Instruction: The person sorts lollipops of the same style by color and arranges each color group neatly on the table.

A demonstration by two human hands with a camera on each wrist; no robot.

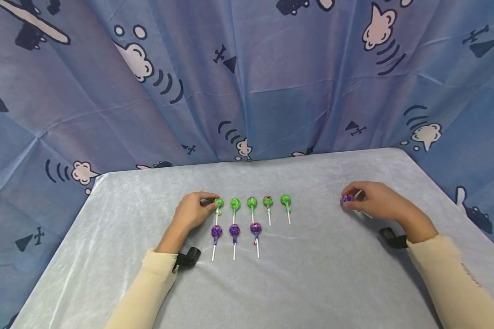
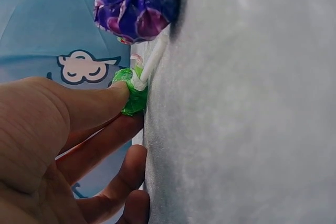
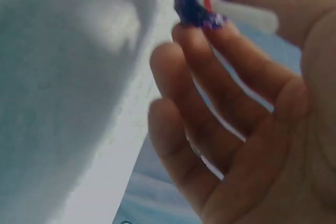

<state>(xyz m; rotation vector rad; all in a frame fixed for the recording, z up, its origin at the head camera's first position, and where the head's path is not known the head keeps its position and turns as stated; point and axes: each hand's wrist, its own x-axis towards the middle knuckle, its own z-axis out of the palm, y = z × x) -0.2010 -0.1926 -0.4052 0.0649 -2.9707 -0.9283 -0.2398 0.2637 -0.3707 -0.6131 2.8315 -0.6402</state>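
Observation:
My left hand (image 1: 192, 211) pinches the green-wrapped head of the leftmost lollipop (image 2: 131, 90) between thumb and fingertips, its white stick toward me. That green lollipop is at the left end of a row of several green ones, among them a green lollipop (image 1: 286, 200) at the right end. Below the row lie three purple lollipops, the left purple lollipop (image 1: 216, 231), the middle purple lollipop (image 1: 234, 230) and the right purple lollipop (image 1: 255, 228). Far to the right, my right hand (image 1: 376, 201) holds another purple lollipop (image 3: 194, 3) by its head, its white stick pointing back toward the palm.
A pale grey cloth covers the table (image 1: 313, 283). Behind it hangs a blue patterned curtain (image 1: 271, 105), which also runs along both sides. Each wrist wears a black camera strap, the left strap (image 1: 187, 259) and the right strap (image 1: 393, 238).

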